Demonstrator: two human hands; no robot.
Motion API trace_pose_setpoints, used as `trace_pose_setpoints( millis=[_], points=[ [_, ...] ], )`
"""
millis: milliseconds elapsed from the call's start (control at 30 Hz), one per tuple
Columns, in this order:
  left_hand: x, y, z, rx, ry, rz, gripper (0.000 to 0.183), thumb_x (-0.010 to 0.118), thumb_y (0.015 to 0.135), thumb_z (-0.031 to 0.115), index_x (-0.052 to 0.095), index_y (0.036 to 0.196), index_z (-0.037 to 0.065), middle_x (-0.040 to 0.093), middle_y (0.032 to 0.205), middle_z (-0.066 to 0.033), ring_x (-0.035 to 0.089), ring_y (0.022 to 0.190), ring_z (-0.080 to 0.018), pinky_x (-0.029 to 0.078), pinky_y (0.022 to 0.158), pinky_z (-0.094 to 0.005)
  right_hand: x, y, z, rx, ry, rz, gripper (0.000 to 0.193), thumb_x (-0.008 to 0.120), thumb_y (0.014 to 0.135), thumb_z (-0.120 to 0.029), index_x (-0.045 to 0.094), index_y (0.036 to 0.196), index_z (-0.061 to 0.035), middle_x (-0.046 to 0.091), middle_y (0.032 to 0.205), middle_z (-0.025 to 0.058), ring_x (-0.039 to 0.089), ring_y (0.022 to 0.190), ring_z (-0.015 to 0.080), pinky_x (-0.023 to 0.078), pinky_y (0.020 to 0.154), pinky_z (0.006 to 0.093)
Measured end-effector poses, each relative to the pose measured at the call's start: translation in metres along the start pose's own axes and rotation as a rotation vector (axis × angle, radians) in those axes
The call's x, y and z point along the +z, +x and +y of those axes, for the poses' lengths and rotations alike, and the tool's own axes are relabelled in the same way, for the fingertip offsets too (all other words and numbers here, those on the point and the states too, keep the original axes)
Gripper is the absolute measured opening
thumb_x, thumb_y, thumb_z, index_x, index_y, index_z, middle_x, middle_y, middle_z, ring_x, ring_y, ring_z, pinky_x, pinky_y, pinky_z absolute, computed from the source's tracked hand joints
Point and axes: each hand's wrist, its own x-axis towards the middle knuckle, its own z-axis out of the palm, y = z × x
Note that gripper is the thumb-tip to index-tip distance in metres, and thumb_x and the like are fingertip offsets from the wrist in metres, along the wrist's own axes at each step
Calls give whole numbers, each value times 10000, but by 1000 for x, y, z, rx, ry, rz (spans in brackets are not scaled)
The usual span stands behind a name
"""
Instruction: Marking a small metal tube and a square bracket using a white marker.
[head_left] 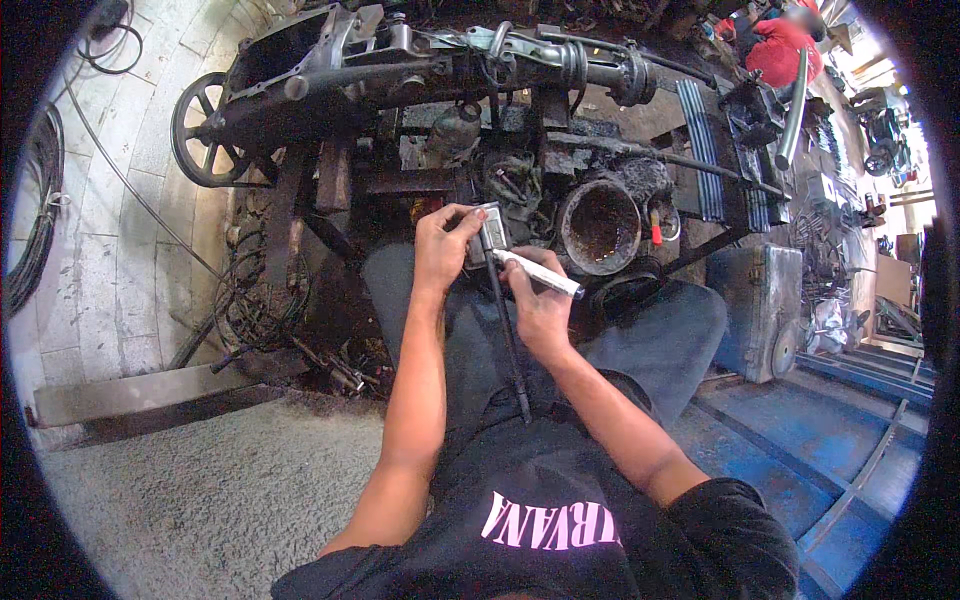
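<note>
My left hand (445, 248) is closed on a small silver-grey rectangular metal block (494, 232), thumb and fingers at its upper left edge. A long dark rod (508, 335) runs from beneath the block down over my lap; whether the two are joined I cannot tell. In my right hand (541, 312) is a white marker pen (541, 273), its left end close to the block's lower edge and its dark end pointing right. Whether the tip touches the metal is too small to tell.
Ahead lies a greasy machine frame (400, 80) with a spoked wheel (205, 130) at its left. A dirty round bucket (600, 228) stands beyond my right knee, near a blue metal case (757, 312). Cables hang at the far left. A person in red (785, 52) is at the upper right.
</note>
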Motion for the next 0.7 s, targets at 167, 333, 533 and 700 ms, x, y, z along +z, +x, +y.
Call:
trace_pose_setpoints(
  millis=[167,333,533,700],
  points=[
    [-2,0,-2,-28,-85,-22,215,681,968,168,771,971,-28,692,781,15,556,697,-54,442,632,-249,0,2,-5,73,15,-2,131,658,995,-86,633,1087,5,691,951,58,640,806,101,526,744,261],
    [-3,1,0,-28,-83,-71,218,658,980,154,768,1027,-27,713,835,3,590,716,-66,467,665,-243,-1,2,-1,126,123,34,138,640,1003,-71,616,1106,17,694,956,70,654,827,112,539,771,274],
    [-4,-5,13,-39,-9,-99,233,664,988,166,763,1069,-28,725,874,-5,602,751,-71,477,672,-255,0,-8,-5,-15,67,23,161,622,1007,-47,596,1154,13,686,1011,75,662,862,118,548,797,278],
    [-9,1,4,-49,12,-134,247,664,993,163,756,1116,-31,742,918,-27,618,785,-76,487,697,-250,0,-15,-9,6,53,25,178,616,1011,-51,578,1172,16,679,1010,79,677,886,128,583,773,285]
  ],
)
